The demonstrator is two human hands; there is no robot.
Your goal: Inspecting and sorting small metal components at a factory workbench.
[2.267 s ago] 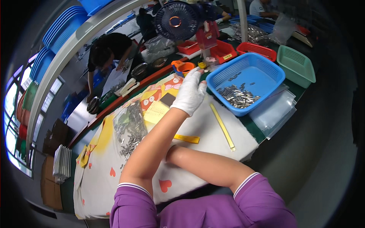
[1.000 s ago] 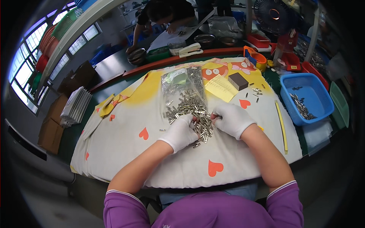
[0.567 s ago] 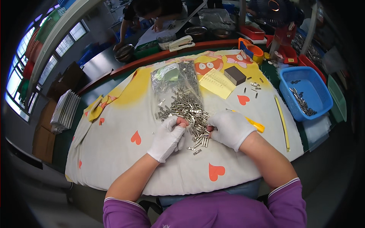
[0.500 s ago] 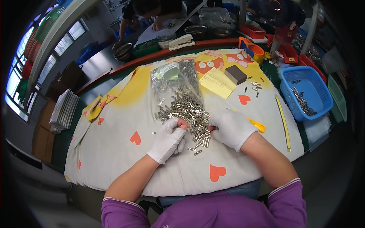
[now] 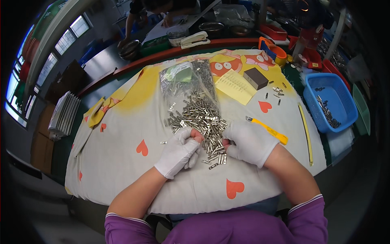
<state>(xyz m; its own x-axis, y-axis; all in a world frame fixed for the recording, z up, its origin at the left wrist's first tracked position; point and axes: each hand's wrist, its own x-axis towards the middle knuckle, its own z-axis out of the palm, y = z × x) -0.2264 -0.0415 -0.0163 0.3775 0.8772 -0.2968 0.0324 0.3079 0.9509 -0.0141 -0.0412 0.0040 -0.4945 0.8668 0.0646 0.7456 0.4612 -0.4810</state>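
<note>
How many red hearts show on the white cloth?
5: one left of the left hand, one near the front edge, one by the yellow paper, two small at the left edge; folds may hide more.

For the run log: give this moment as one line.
left hand: on metal clips | right hand: on clips | clear bag behind | cloth under

Shiny metal clips (image 5: 201,120); matt cloth tablecloth (image 5: 122,162); glossy plastic bag (image 5: 185,77).

1. You sit in a small-parts assembly workshop: loose small metal clips (image 5: 201,122) heaped on a heart-patterned cloth table (image 5: 122,162).
2. Far right, a blue plastic basket (image 5: 331,101) holds more parts.
3. Far across, a person (image 5: 162,8) works at another bench.
</note>
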